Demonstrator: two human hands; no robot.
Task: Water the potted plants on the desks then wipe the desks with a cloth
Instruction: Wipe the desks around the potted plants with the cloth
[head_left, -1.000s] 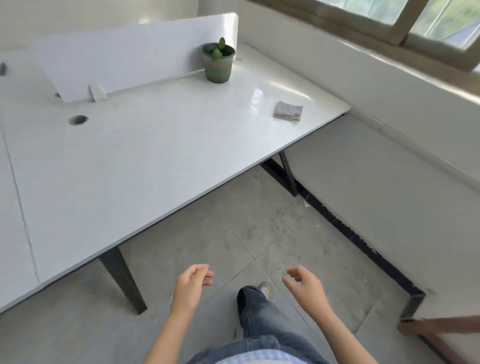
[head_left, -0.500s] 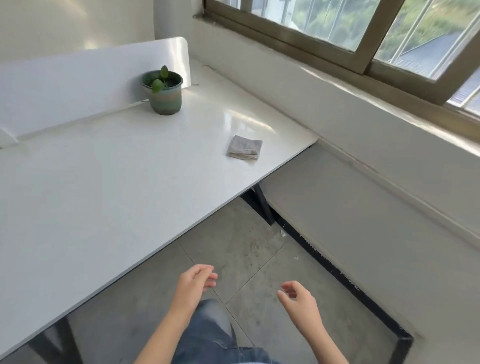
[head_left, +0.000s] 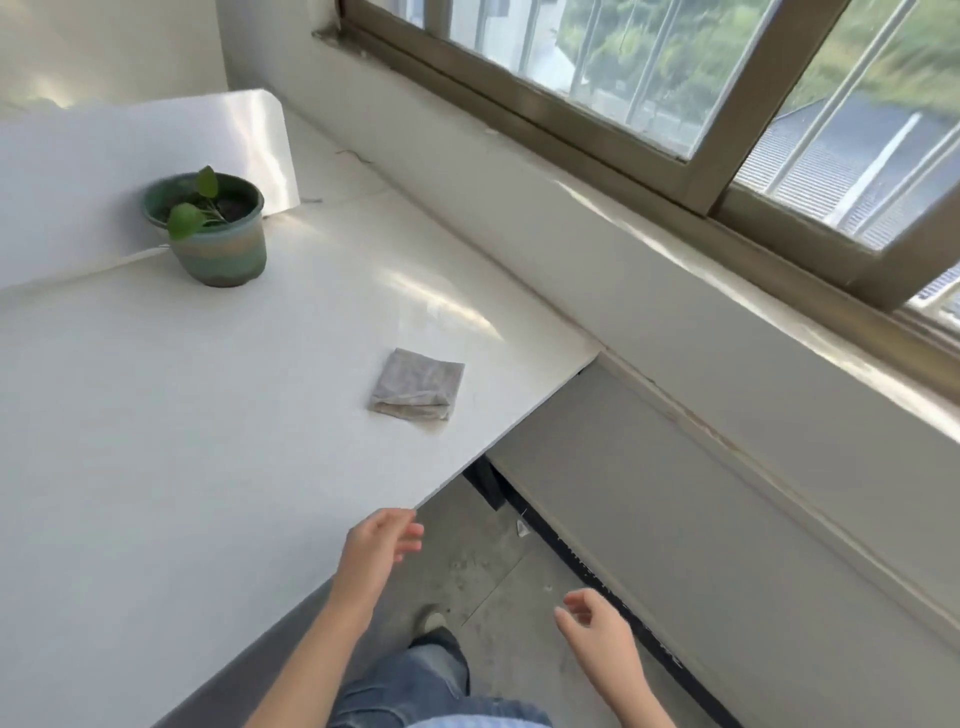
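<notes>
Fingers (head_left: 410, 532) of both hands curl loosely, holding nothing, near folded grey cloth (head_left: 418, 384) on glossy white desk (head_left: 156, 415).

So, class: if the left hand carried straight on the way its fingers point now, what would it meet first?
The left hand is open at the desk edge, fingers pointing right and slightly away. That line seems to run along the edge, missing the folded cloth; probably nothing before the wall below the window, though depth is unclear.

I can read no writing, label, brand, number or sign anywhere ahead of my hands: none on the plant pot (head_left: 221, 244), none on the folded cloth (head_left: 417, 384), none on the white table (head_left: 156, 415).
</notes>
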